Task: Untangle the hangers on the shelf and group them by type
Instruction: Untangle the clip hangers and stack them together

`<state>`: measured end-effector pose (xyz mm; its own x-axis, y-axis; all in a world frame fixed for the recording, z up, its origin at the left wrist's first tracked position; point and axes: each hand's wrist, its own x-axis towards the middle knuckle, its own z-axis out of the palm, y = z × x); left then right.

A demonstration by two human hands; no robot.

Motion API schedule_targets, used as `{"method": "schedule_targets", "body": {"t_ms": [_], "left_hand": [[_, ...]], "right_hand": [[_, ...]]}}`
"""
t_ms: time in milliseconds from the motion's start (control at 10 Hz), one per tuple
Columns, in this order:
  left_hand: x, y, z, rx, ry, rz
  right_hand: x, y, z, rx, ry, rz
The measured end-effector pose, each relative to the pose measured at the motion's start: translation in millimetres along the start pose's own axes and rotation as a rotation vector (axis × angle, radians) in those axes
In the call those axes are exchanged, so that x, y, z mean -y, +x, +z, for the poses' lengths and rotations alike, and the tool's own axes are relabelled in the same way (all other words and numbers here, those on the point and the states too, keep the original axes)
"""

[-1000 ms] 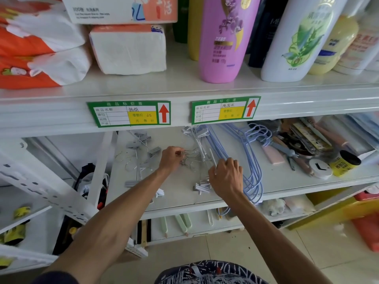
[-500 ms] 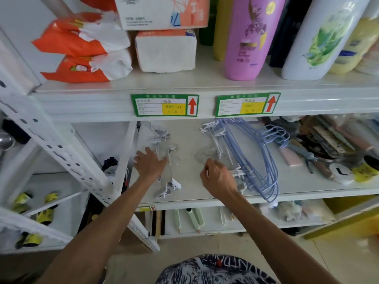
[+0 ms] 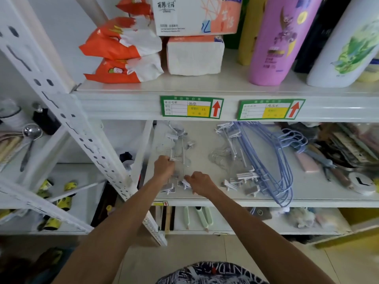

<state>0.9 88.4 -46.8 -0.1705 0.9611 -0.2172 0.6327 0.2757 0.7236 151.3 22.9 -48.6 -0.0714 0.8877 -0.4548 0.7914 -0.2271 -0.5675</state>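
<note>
Where both hands grip clip hangers, wire outlines blur.

Two green-bordered price tags sit on the front edge of the upper shelf. The left price tag carries a handwritten "抽纸" on its top line, a yellow field with what reads as "1.5", and a red arrow pointing up at its right end. The right price tag has the same printed form, yellow field and red up arrow; its handwriting looks like "洗发水", though it is faint. Above, the tissue box shows dark Chinese characters too blurred to read. The labels on the pink bottle and the white bottle are illegible.
</note>
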Motion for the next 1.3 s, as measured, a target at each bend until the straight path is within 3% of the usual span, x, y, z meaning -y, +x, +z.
{"method": "schedule_targets", "body": {"t_ms": [100, 300, 400, 500, 600, 800, 900, 1100, 1300], "left_hand": [[-7, 3, -6, -0.059, -0.054, 0.046], [-17, 2, -13, 0.015, -0.39, -0.019], [-16, 1, -15, 0.01, -0.431, 0.006], [-14, -1, -17, -0.02, -0.422, 0.006], [-14, -2, -15, -0.062, -0.398, -0.01], [-25, -7, -10, -0.05, -0.27, 0.076], [-30, -12, -8, -0.053, -0.228, 0.103], [-27, -19, -11, -0.022, -0.191, 0.061], [-31, -33, -7, 0.002, -0.245, 0.04]], "right_hand": [[1, 6, 2, -0.038, 0.076, 0.039], [10, 3, 1, -0.104, 0.093, 0.038], [11, -1, -3, -0.182, 0.127, 0.042], [15, -6, -11, -0.209, 0.191, 0.003], [19, -9, -12, -0.153, 0.102, -0.073], [9, -11, -7, -0.105, -0.151, -0.051], [2, -12, -10, -0.096, -0.165, -0.077], [1, -24, -24, -0.306, 0.067, -0.194], [-7, -24, -42, -0.451, 0.117, -0.231]]}}
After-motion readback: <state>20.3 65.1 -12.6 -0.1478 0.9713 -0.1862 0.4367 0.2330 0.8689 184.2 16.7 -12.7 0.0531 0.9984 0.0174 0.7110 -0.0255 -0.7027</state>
